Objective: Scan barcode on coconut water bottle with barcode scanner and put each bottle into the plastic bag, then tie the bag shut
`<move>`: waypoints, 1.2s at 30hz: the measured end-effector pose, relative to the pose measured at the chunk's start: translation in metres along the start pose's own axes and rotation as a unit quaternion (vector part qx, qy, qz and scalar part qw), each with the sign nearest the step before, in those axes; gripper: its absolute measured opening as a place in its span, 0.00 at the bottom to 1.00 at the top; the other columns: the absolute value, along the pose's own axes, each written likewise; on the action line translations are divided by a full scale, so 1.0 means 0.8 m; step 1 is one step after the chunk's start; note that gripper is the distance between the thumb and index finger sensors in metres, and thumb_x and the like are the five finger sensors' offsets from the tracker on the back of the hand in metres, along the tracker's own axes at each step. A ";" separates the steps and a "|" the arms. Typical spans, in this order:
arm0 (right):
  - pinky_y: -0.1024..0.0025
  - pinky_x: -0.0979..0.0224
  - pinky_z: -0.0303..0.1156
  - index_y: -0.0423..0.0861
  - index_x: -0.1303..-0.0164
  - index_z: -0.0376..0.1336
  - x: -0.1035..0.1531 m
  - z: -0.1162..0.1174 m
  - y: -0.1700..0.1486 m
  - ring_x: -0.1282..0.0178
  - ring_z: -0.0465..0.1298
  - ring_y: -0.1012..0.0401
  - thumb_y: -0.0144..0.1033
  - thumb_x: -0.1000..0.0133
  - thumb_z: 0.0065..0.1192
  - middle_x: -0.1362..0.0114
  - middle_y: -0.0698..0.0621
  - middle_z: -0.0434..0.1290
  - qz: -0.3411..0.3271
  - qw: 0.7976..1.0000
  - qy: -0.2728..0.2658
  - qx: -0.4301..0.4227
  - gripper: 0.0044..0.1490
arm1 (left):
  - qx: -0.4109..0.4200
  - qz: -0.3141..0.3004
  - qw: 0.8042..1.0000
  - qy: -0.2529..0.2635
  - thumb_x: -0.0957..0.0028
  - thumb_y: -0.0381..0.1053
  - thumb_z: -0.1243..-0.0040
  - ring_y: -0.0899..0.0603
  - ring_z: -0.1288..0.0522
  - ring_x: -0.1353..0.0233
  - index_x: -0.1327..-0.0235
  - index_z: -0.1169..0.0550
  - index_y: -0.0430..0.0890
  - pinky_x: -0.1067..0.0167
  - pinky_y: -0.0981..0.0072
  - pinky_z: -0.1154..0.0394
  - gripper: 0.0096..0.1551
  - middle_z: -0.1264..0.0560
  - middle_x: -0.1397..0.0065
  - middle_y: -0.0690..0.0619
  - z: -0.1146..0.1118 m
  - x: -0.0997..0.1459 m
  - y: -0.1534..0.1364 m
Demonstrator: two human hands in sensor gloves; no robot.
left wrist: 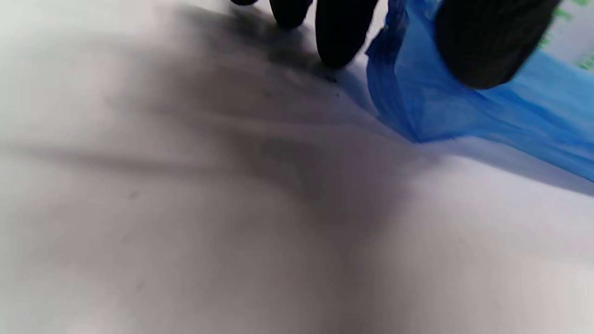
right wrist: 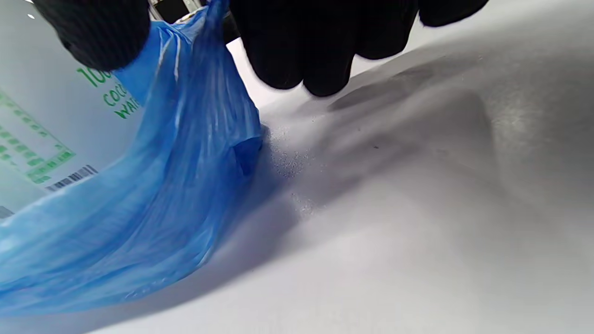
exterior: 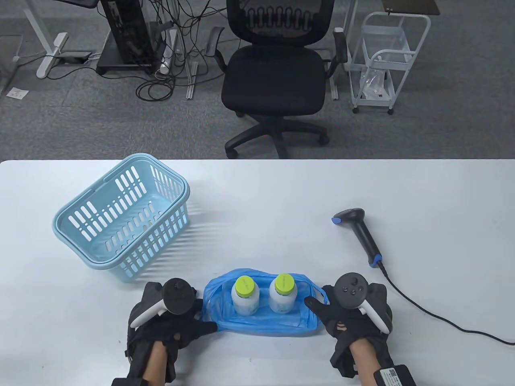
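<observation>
Both coconut water bottles [exterior: 244, 296] [exterior: 283, 293] stand upright, side by side, inside the blue plastic bag [exterior: 261, 321] near the front edge of the worktop [exterior: 257, 189]. Scanning looks done; tying remains.

My left hand [exterior: 173, 317] pinches the bag's left edge, thumb over the film and fingers [left wrist: 341, 37] beside it in the left wrist view. My right hand [exterior: 346, 317] grips the right edge likewise, thumb against the plastic and fingers [right wrist: 297, 51] curled just behind it. Both grips are clenched on bag film, not on the bottles.

Judgement for the tie: gather each side into a firm handle before lifting, draw both up and inward above the green caps, and keep the pull even so neither bottle tips. The film is thin and slippery; a shallow pinch could slide off. Cross the handles well above the caps to leave slack for a knot.

Surface: white, smooth, matte. The barcode scanner [exterior: 358, 233] lies to the right, cable trailing off the edge; a light blue basket [exterior: 120, 225] sits to the left. Beyond: grey carpet, a black office chair [exterior: 277, 72], a white cart [exterior: 382, 60], tangled cables.
</observation>
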State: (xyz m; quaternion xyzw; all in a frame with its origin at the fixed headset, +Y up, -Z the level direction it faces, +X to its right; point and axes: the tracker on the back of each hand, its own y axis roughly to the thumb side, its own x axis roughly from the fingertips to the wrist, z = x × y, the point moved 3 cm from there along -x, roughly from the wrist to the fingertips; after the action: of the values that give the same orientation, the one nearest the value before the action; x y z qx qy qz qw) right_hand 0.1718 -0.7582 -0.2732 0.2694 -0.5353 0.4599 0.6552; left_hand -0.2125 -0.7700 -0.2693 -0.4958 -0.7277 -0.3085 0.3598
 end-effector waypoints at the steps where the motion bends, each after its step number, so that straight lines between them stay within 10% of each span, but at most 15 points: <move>1: 0.33 0.23 0.58 0.41 0.34 0.70 0.000 -0.002 -0.001 0.21 0.66 0.39 0.58 0.42 0.62 0.26 0.42 0.73 0.003 1.000 -0.013 -0.004 0.39 | -0.001 -0.002 1.000 0.012 0.31 0.63 0.36 0.30 0.56 0.08 0.19 0.26 0.51 0.22 0.32 0.62 0.32 0.50 0.04 0.44 0.001 -0.001 0.000; 10: 0.37 0.24 0.63 0.47 0.45 0.74 0.028 -0.059 -0.005 0.27 0.75 0.46 0.49 0.41 0.66 0.37 0.50 0.81 -0.032 0.982 -0.129 -0.134 0.22 | 0.226 -0.109 0.957 0.147 0.28 0.55 0.38 0.29 0.51 0.09 0.32 0.18 0.48 0.23 0.30 0.61 0.18 0.42 0.08 0.45 0.061 0.044 -0.023; 26: 0.38 0.23 0.63 0.48 0.46 0.74 0.080 -0.170 0.087 0.27 0.74 0.46 0.51 0.40 0.66 0.38 0.50 0.80 -0.185 0.914 -0.172 -0.316 0.22 | 0.535 -0.365 0.734 0.205 0.29 0.59 0.36 0.30 0.45 0.09 0.39 0.16 0.44 0.23 0.26 0.57 0.21 0.37 0.10 0.48 0.128 0.079 0.031; 33: 0.34 0.23 0.58 0.45 0.43 0.75 0.076 -0.176 0.128 0.22 0.66 0.40 0.50 0.39 0.66 0.28 0.45 0.72 -0.230 0.901 -0.144 -0.338 0.25 | 0.441 -0.429 0.760 0.210 0.29 0.58 0.36 0.30 0.43 0.07 0.14 0.28 0.47 0.21 0.23 0.54 0.33 0.42 0.05 0.48 0.140 0.067 0.091; 36: 0.32 0.22 0.54 0.44 0.39 0.74 0.079 -0.173 0.154 0.20 0.59 0.36 0.48 0.38 0.64 0.21 0.41 0.65 -0.277 0.912 -0.122 -0.278 0.25 | 0.366 -0.421 0.801 0.217 0.28 0.58 0.37 0.31 0.42 0.08 0.07 0.40 0.56 0.21 0.21 0.51 0.40 0.46 0.04 0.48 0.136 0.057 0.116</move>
State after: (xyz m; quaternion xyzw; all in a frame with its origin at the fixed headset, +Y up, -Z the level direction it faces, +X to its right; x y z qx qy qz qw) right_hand 0.1252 -0.5678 -0.2693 0.2675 -0.6210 0.0561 0.7346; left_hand -0.1601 -0.6302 -0.2826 0.1075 -0.8267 -0.2394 0.4976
